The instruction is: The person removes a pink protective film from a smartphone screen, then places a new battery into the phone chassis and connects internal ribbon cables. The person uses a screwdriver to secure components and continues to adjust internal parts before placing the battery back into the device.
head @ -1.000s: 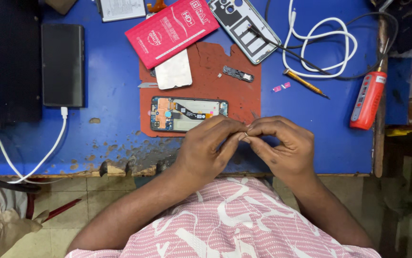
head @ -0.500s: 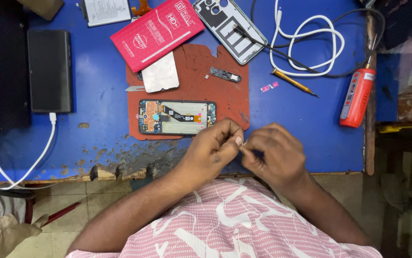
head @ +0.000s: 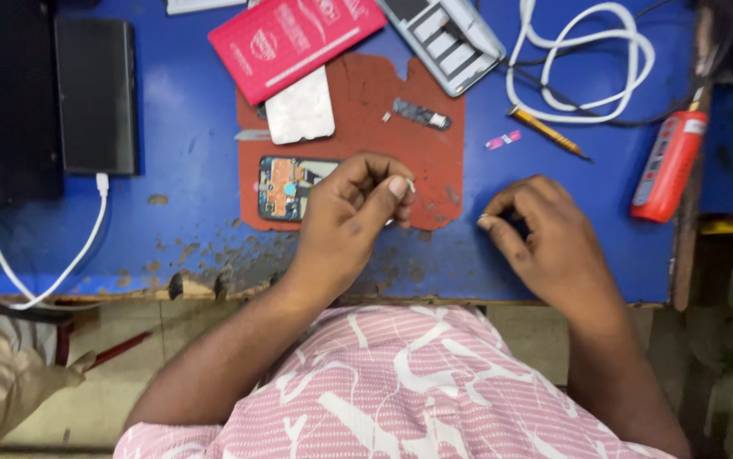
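My left hand (head: 345,217) hovers over the right half of an opened phone (head: 283,187) that lies on a red-brown mat (head: 366,89). Its thumb and forefinger pinch a tiny pale part (head: 409,184). My right hand (head: 545,234) rests apart from it on the blue table (head: 188,170), right of the mat. Its fingers are curled with the tips together, and nothing shows between them. The left hand hides most of the phone's right side.
On the mat lie a silver plate (head: 301,109) and a small circuit board (head: 417,113). A red box (head: 290,38), a grey tray (head: 447,34), a coiled white cable (head: 587,59), a yellow-handled tool (head: 549,132), a red cylinder (head: 668,166) and a black power bank (head: 94,93) surround it.
My hands were joined, pinching something together near the table's front edge. They have separated: the left moved up over the phone, the right moved out to the right.
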